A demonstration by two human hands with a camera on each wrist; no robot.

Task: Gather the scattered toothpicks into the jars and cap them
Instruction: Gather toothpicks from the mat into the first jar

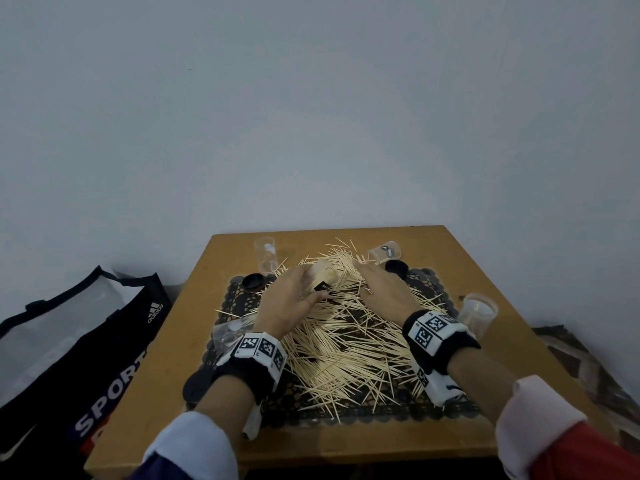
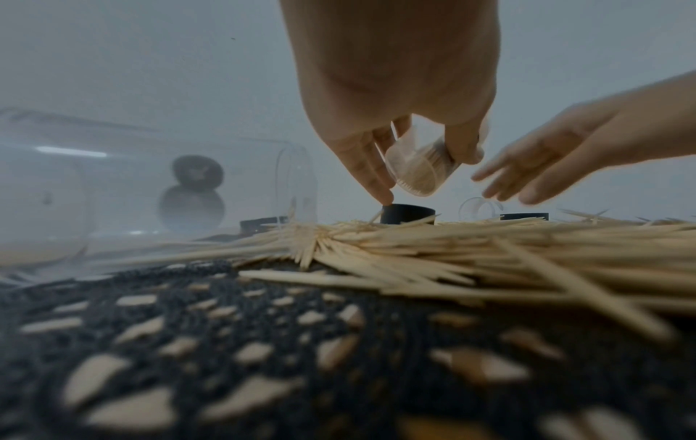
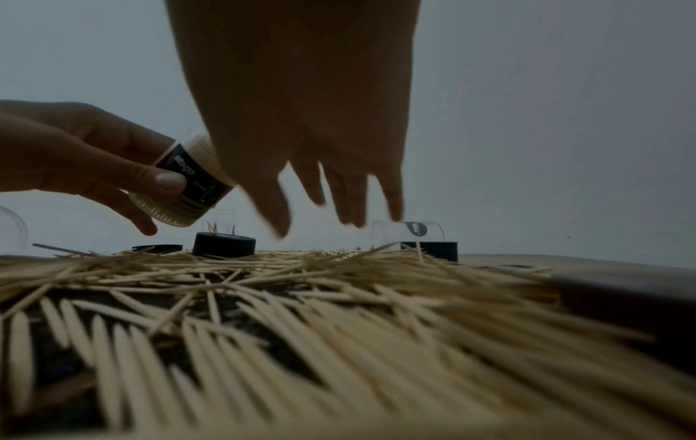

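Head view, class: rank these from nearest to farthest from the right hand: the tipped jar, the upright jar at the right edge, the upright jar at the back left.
1. Tipped jar, just beyond the right hand.
2. Right-edge jar, near side.
3. Back-left jar, far left.

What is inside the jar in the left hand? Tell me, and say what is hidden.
The jar in the left hand holds a packed bundle of toothpicks, their ends showing at its open mouth. Fingers and a black label cover the wall, so how deep they reach is hidden.

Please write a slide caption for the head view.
Left hand holds a toothpick-filled jar; right hand reaches over scattered toothpicks.
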